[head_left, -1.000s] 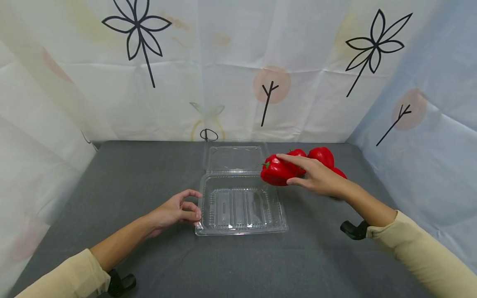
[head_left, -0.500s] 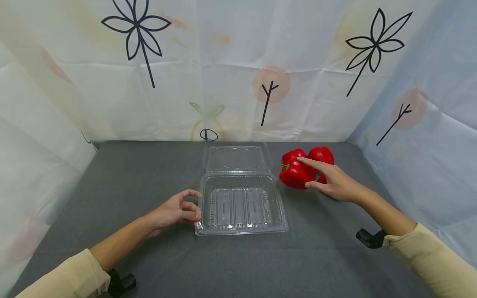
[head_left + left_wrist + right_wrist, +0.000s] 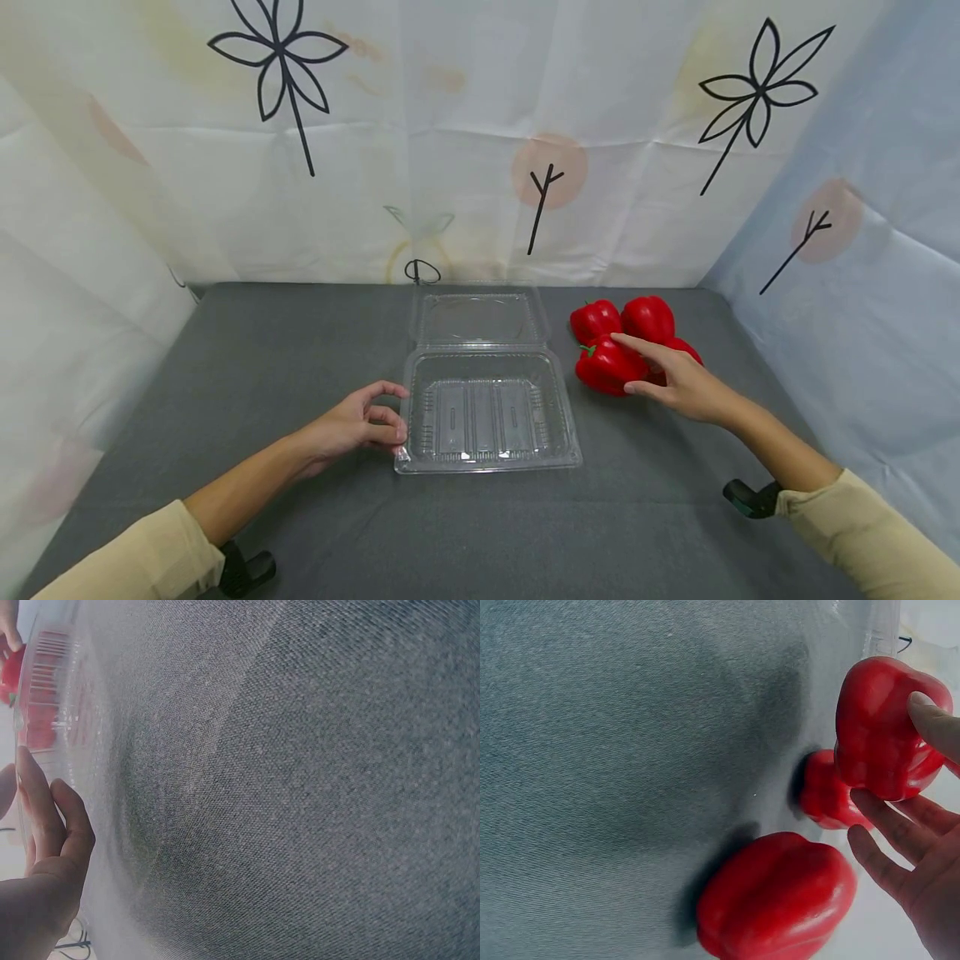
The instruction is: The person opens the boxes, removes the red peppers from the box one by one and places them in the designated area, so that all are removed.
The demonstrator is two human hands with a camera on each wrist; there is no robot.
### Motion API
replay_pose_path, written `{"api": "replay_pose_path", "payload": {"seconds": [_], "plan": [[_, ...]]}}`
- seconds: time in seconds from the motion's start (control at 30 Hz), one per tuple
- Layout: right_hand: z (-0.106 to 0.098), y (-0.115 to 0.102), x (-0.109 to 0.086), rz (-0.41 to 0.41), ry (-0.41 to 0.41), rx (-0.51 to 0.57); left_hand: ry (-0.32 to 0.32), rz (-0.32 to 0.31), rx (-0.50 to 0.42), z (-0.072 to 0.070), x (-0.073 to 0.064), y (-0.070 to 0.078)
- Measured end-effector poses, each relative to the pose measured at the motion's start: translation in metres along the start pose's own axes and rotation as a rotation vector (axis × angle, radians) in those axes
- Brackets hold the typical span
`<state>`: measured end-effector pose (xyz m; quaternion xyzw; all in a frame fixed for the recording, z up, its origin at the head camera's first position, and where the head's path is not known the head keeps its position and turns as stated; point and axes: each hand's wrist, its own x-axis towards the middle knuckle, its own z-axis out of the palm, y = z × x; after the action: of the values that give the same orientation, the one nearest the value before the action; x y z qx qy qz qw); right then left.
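Observation:
My right hand holds a red bell pepper with a green stem, thumb on one side and fingers on the other. The right wrist view shows this pepper raised over the cloth, with two others lower down. Behind and beside it in the head view are more red peppers: one at the back left, one at the back right and one partly hidden by the hand. My left hand pinches the left rim of a clear plastic clamshell box, whose tray holds nothing.
The box's lid lies folded back flat behind the tray. Dark grey cloth covers the table. A patterned white curtain hangs along the back, with more fabric at both sides.
My right hand has carried the pepper rightward and toward me, from beside the box's right edge to in front of the other peppers. The left hand and box have stayed put.

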<state>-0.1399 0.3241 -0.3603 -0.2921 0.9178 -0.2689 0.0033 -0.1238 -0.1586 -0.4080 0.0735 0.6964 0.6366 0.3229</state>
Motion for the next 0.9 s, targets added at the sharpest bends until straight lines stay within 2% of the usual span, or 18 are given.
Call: {"api": "replay_pose_path", "payload": {"seconds": [0.2,0.47,0.9], "plan": [[0.007,0.004,-0.002,0.015,0.012,0.002,0.002,0.003,-0.003,0.0,0.0,-0.001],[0.021,0.013,-0.005,0.074,-0.008,-0.028,-0.005,0.011,-0.004,0.0,0.001,-0.003],[0.03,0.016,-0.01,0.059,0.035,-0.043,0.001,0.011,0.001,0.001,0.0,-0.003]]}}
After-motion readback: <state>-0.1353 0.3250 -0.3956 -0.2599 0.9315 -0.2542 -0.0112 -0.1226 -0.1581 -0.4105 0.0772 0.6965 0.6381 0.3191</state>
